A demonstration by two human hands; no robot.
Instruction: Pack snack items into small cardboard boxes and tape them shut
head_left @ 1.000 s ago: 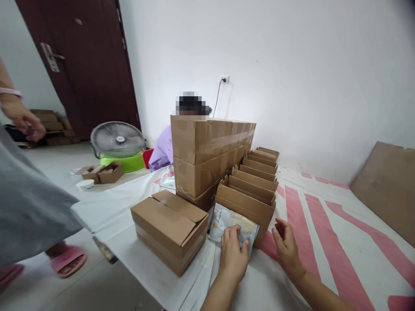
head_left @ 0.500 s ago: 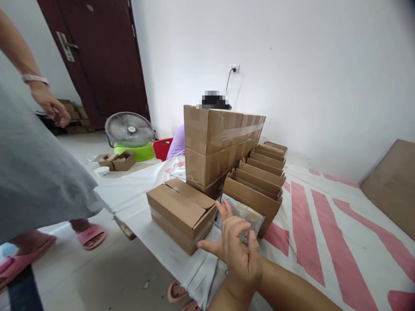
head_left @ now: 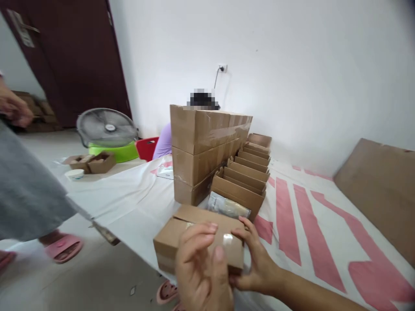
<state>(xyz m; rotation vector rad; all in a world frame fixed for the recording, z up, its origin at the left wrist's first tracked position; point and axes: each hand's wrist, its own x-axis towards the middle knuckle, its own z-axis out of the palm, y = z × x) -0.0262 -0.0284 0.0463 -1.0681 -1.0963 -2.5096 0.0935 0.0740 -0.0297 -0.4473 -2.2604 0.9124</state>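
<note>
A closed cardboard box point(head_left: 207, 220) lies in front of me near the table's edge, with a shiny patch of clear tape on its top at the right end. My right hand point(head_left: 254, 259) grips that end, fingers on the top edge and thumb low on the side. My left hand point(head_left: 201, 268) is raised in front of the box, its fingers bent and the thumb apart from them. I see nothing in it, and it hides part of the box. Just behind the box, a clear plastic packet point(head_left: 227, 205) leans against a row of open cardboard boxes point(head_left: 240, 190).
Taped boxes point(head_left: 184, 166) are stacked behind. A red and white cloth point(head_left: 288, 224) covers the table. A large cardboard sheet point(head_left: 376, 190) leans at right. One person in a grey skirt point(head_left: 29, 185) stands left; another sits behind the stack. A fan point(head_left: 108, 129) stands on the floor.
My hands, overlapping before, are now apart, and the right one has taken hold of the box's end. The box sits nearer and turned. My view has swung slightly right.
</note>
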